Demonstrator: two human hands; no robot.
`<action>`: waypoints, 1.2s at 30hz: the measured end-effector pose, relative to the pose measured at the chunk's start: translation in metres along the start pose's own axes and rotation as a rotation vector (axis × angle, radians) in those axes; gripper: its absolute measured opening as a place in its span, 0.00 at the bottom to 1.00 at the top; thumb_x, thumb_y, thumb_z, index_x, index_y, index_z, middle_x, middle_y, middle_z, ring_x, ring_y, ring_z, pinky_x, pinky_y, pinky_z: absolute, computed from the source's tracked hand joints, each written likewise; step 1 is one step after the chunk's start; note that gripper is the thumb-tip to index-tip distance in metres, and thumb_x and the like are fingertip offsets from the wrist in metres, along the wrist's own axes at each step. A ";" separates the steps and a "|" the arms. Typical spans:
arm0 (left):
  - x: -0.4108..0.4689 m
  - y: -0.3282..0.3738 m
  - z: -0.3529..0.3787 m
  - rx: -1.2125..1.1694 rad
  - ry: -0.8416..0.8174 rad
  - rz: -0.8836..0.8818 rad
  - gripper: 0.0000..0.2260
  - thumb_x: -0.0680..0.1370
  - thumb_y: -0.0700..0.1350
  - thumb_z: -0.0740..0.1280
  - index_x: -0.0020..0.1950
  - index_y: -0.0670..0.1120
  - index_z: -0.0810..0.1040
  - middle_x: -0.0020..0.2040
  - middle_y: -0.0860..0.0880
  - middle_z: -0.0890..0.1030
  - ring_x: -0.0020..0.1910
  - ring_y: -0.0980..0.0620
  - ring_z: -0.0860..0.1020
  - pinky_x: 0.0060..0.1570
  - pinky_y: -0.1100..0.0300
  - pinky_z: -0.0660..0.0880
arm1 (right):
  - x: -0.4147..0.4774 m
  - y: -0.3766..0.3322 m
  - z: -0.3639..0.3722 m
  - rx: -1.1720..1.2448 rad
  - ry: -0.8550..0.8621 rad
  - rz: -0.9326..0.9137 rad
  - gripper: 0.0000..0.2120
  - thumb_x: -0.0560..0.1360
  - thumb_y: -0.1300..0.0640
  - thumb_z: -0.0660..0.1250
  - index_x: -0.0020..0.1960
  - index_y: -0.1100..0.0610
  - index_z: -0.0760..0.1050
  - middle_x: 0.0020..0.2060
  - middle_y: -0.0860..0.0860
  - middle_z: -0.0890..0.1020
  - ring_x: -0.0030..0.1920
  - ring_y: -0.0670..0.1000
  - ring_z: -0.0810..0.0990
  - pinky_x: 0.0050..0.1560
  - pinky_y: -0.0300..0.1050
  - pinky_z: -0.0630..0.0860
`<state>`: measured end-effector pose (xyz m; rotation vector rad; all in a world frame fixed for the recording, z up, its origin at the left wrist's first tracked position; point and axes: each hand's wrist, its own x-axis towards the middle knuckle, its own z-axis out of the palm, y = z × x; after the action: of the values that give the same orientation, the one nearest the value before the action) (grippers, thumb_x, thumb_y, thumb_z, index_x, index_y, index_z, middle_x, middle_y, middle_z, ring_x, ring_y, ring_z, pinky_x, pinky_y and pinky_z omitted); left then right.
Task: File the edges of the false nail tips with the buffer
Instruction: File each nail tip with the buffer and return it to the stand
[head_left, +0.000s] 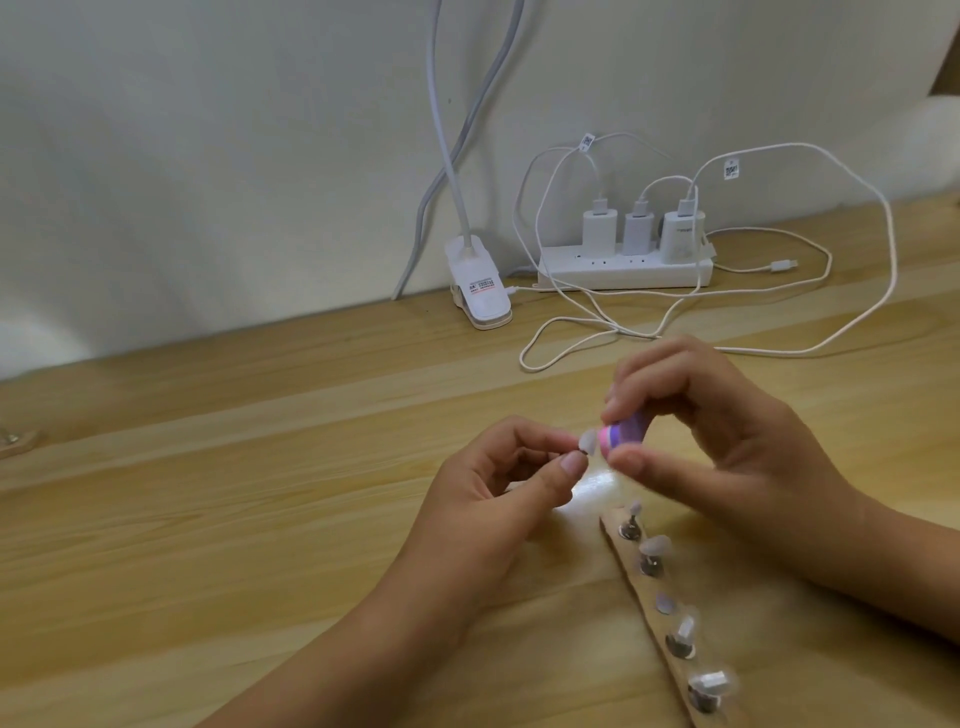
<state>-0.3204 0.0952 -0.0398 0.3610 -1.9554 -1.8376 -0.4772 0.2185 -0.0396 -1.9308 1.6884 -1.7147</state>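
- Left hand (498, 493): thumb and forefinger pinched one clear false nail tip (744, 442), raised above the wooden table (260, 467).
- Right hand (727, 441): fingers and thumb were curled round a pink-and-purple buffer (782, 434), whose end met the held tip's edge.
- Holder strip (688, 675): lay flat on the table below the right hand; four metal stands stood on it, each topped by a mounted nail tip (655, 545), and one flat pale disc (665, 604) sat between the second and third stands.
- Power strip (623, 267): lay against the wall and carried three white adapters (637, 234), with cables (857, 322) looping over the table.
- Clip lamp base (480, 291): stood just left of the power strip.
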 end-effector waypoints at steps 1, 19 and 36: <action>0.000 0.000 0.000 -0.006 -0.002 0.002 0.01 0.72 0.49 0.71 0.42 0.55 0.82 0.40 0.53 0.83 0.40 0.58 0.78 0.44 0.68 0.73 | 0.000 0.000 0.002 -0.015 -0.030 -0.014 0.11 0.74 0.52 0.71 0.51 0.58 0.77 0.48 0.51 0.76 0.47 0.53 0.78 0.49 0.47 0.78; 0.000 0.000 0.001 -0.013 0.011 -0.013 0.02 0.72 0.46 0.74 0.40 0.52 0.82 0.37 0.50 0.83 0.35 0.58 0.79 0.39 0.70 0.73 | -0.001 -0.001 0.003 -0.064 -0.007 -0.030 0.11 0.73 0.51 0.71 0.50 0.57 0.76 0.47 0.48 0.75 0.44 0.51 0.78 0.47 0.44 0.76; 0.000 0.000 0.002 0.012 0.015 0.001 0.04 0.71 0.46 0.75 0.39 0.53 0.81 0.36 0.51 0.83 0.35 0.58 0.79 0.38 0.69 0.73 | -0.003 0.001 0.008 -0.033 -0.042 0.016 0.11 0.73 0.51 0.71 0.49 0.57 0.76 0.48 0.50 0.76 0.45 0.54 0.78 0.47 0.51 0.77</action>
<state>-0.3217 0.0969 -0.0396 0.3770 -1.9564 -1.8184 -0.4718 0.2154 -0.0452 -1.9477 1.7233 -1.6391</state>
